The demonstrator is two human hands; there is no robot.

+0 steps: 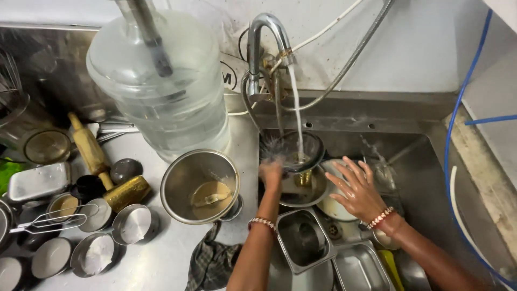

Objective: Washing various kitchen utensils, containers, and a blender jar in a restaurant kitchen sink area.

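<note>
Water runs from a curved steel tap [266, 29] into a round dark-rimmed strainer [301, 151] held over the sink [420, 172]. My left hand [270, 172] grips the strainer at its left edge. My right hand [360, 189] hovers beside it with fingers spread, holding nothing, above a white plate [329, 207]. A brass piece [303, 178] and a steel dish sit just under the strainer. Both wrists wear beaded bracelets.
Steel square containers [302, 237] and trays [360, 269] fill the sink's near side. On the counter to the left stand a large water jug [161, 81], a steel bowl [200, 186], a rolling pin [91, 151], small steel cups [132, 223] and a dark cloth [211, 261].
</note>
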